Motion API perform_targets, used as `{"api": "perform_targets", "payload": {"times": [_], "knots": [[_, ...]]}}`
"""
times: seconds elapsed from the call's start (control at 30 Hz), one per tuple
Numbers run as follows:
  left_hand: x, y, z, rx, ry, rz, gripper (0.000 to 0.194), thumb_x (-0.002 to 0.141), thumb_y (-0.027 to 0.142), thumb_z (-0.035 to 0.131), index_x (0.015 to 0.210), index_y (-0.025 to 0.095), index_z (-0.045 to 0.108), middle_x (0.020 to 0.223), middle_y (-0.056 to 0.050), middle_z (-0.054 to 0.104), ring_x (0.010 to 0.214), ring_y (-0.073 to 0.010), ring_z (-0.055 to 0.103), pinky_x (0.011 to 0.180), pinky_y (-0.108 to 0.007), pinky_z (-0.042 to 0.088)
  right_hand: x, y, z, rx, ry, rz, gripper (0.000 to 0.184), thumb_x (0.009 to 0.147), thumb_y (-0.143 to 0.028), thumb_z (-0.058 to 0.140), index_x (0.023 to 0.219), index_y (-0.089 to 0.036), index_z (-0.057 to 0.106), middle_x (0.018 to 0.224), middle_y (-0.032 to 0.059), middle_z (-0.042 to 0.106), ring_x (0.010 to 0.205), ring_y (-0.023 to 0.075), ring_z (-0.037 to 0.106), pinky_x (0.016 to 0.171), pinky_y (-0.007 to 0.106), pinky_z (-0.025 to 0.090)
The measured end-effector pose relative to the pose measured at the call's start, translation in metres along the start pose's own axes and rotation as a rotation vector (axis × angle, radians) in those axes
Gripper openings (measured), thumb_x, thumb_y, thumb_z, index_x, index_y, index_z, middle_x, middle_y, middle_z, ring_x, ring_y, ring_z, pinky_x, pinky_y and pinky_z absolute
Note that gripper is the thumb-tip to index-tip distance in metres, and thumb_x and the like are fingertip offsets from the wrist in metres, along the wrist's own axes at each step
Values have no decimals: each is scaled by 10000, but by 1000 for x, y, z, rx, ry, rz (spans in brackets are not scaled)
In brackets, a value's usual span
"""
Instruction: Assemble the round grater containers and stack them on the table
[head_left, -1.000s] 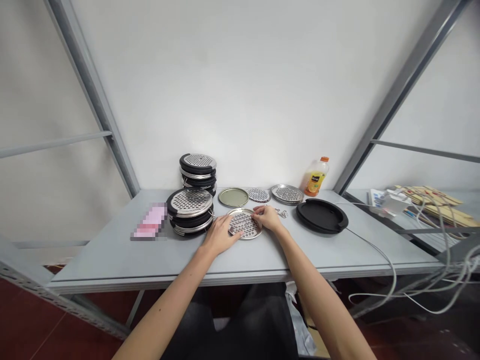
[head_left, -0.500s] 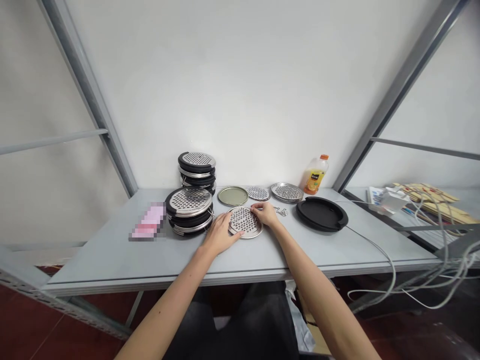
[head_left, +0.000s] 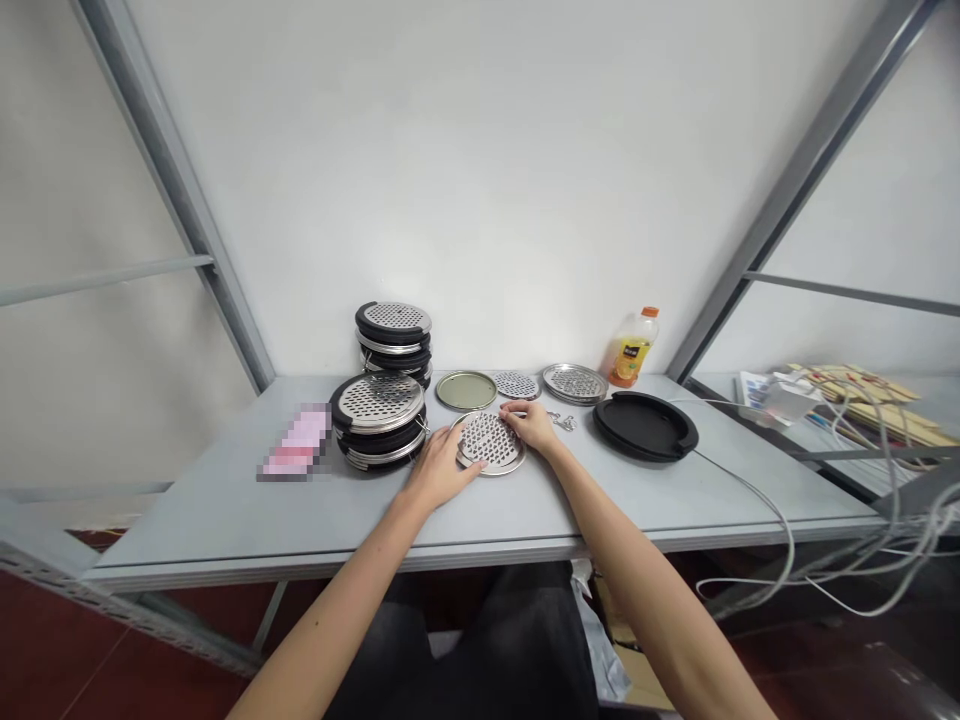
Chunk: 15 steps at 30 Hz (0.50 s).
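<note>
A round perforated metal plate [head_left: 489,441] with a shiny rim lies flat on the table in front of me. My left hand [head_left: 441,466] grips its left edge, thumb on the near rim and fingers along the far left side. At the upper right edge of the plate, my right hand [head_left: 531,424] has thumb and fingertips pinched together; what is between them is too small to make out. Small metal clips [head_left: 562,421] lie just right of this hand. Behind the plate are an olive-coloured round lid [head_left: 466,391] and a flat perforated disc [head_left: 517,385].
Two stacks of black-rimmed perforated discs [head_left: 379,405] stand on the left, beside a blurred pink item [head_left: 298,440]. To the right are stacked metal plates [head_left: 576,383], a black round tray [head_left: 643,428], a juice bottle [head_left: 634,350] and white cables [head_left: 784,540].
Both hands stay at the plate in almost the same pose. The right fingertips have shifted very slightly at its upper right rim. Nothing else on the table has visibly moved.
</note>
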<state>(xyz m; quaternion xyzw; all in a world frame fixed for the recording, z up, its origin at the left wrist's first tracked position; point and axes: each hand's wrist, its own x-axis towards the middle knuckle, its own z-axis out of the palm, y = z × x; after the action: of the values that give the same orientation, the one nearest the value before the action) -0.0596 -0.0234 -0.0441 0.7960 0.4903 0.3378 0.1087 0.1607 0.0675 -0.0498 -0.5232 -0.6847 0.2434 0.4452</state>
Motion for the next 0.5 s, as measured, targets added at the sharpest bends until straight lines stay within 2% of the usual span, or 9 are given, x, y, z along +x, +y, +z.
{"api": "perform_targets", "payload": {"times": [0.3, 0.5], "knots": [[2, -1, 0, -62, 58, 14, 612, 774, 334, 680, 1312, 155, 450, 1283, -136, 554, 1205, -282, 503, 1040, -423, 394, 4, -2, 3, 14, -25, 38, 159, 710, -300, 642, 708, -163, 723, 905, 65, 738, 883, 213, 676, 850, 307, 496], [3, -3, 2, -54, 58, 27, 595, 779, 318, 675, 1300, 124, 465, 1289, -156, 553, 1213, -285, 500, 1048, -427, 391, 2, -3, 4, 18, -38, 24, 190, 754, -311, 616, 738, -163, 734, 883, 66, 747, 881, 222, 684, 827, 310, 503]]}}
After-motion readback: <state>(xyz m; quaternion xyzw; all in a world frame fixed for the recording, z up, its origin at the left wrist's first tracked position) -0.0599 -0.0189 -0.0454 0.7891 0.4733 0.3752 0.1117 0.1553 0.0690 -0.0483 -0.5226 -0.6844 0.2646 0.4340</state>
